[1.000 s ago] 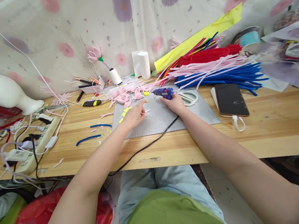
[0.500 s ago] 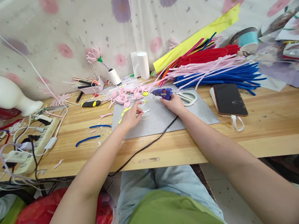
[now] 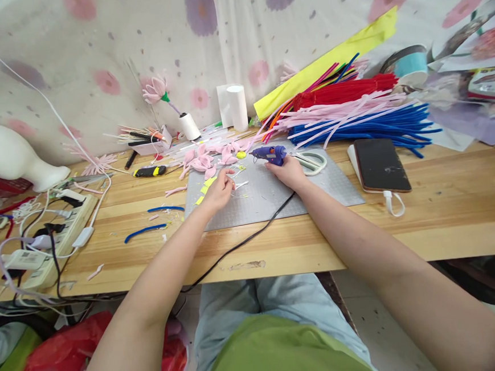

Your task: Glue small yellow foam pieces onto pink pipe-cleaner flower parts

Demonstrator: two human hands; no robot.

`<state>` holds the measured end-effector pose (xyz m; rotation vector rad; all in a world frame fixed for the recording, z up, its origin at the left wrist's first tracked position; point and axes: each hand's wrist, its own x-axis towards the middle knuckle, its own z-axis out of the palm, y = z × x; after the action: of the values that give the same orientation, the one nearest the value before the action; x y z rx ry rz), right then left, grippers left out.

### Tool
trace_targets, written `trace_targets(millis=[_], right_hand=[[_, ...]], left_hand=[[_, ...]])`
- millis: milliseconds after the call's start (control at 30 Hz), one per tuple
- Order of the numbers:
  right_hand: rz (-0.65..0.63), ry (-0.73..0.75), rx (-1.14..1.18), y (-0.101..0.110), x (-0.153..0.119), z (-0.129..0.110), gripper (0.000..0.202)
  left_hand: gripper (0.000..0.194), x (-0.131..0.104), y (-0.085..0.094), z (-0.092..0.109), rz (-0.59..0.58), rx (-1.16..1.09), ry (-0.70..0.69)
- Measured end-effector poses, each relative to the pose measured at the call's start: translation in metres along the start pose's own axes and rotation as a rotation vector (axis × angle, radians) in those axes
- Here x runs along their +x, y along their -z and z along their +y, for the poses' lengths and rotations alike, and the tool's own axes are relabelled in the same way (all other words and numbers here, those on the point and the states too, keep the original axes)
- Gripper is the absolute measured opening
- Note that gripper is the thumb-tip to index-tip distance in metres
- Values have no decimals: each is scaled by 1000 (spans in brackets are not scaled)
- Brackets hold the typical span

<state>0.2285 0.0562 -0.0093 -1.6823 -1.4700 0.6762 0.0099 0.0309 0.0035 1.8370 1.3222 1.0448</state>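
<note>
My right hand (image 3: 288,172) is closed round the handle of a blue glue gun (image 3: 269,154), whose nozzle points left over the grey cutting mat (image 3: 269,198). On the mat's left part, my left hand (image 3: 222,191) has its fingers pinched together; what they hold, if anything, is too small to name. Small yellow pieces (image 3: 208,184) lie beside that hand, and thin white stems (image 3: 241,184) are just right of its fingertips. Pink fuzzy petals (image 3: 203,161) are heaped behind it. Scissors with pale handles (image 3: 313,162) rest right of the glue gun.
Blue (image 3: 354,127), pink and red pipe cleaners are piled at the back right. A phone (image 3: 382,164) lies right of the mat. A black cord (image 3: 239,245) crosses the front. Left are a utility knife (image 3: 149,171) and a power strip (image 3: 65,237).
The fingers of my left hand have drawn together, and the hand has shifted very slightly. My right hand and the glue gun have stayed in place.
</note>
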Motion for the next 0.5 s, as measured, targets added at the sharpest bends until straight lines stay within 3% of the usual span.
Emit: trace_targets(millis=[100, 267, 500], right_hand=[[4, 11, 2, 0, 0, 1, 35], [5, 6, 12, -1, 2, 2, 35], [8, 2, 7, -2, 2, 3, 37]], left_hand=[[26, 5, 1, 0, 25, -37, 15], [45, 5, 4, 4, 42, -47, 37], [17, -1, 1, 7, 73, 89, 178]])
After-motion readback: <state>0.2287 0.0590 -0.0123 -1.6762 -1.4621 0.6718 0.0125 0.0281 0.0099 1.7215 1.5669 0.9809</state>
